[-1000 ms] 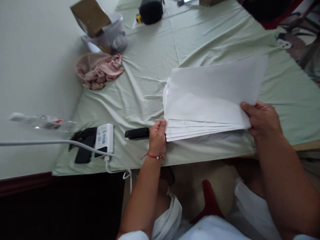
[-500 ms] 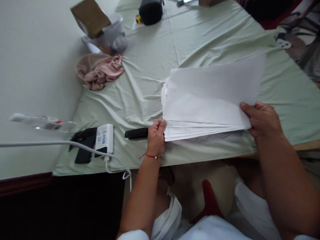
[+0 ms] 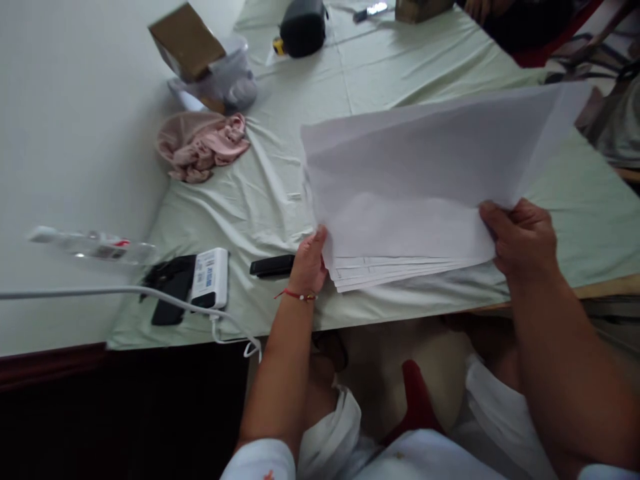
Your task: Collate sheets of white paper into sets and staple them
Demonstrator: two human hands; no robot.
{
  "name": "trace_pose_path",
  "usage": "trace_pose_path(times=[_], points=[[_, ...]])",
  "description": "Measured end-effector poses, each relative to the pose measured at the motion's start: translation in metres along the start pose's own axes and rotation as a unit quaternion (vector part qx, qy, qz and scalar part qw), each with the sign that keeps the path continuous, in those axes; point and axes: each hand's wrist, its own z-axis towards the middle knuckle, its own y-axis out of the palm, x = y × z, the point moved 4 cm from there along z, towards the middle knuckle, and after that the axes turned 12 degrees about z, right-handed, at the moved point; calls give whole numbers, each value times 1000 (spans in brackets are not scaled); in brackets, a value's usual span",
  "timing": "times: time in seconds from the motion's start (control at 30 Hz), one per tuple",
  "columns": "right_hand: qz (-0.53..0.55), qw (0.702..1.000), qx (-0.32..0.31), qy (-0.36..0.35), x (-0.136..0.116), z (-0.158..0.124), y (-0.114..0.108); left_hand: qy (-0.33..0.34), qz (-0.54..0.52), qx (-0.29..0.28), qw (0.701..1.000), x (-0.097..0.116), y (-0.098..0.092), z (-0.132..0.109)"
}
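A stack of white paper sheets (image 3: 400, 270) lies on the pale green cloth near the table's front edge. A large top sheet (image 3: 420, 167) is raised off the stack. My right hand (image 3: 523, 240) pinches that sheet at its near right corner, fingers closed on it. My left hand (image 3: 307, 263), with a red thread on the wrist, grips the sheet's near left corner beside the stack's edge. A black phone (image 3: 273, 265) lies just left of my left hand.
The green-clothed table (image 3: 310, 107) runs away from me along a white wall. On it lie a pink cloth (image 3: 200, 143), a brown box (image 3: 186, 40) on a clear container, a black pouch (image 3: 303, 25), and a white power bank (image 3: 210, 277) with a cable. A plastic bottle (image 3: 90, 245) lies at left.
Both hands have lifted the top sheet higher off the stack and drawn it toward me; it now spreads wider across the view. My left hand moved up onto the sheet's corner.
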Motion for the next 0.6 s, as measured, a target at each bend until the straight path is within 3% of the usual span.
trace_pose_path(times=[0.1, 0.33, 0.47, 0.6], points=[[5, 1000, -25, -15, -1, 0, -2, 36, 36, 1, 999, 11, -2, 2], [9, 999, -28, 43, -10, -3, -3, 174, 114, 58, 976, 29, -20, -8], [-30, 996, -15, 78, -11, -7, -8, 174, 137, 27, 975, 24, -20, -9], [-54, 991, -59, 111, -8, -11, -7, 146, 139, 11, 979, 17, -22, 2]])
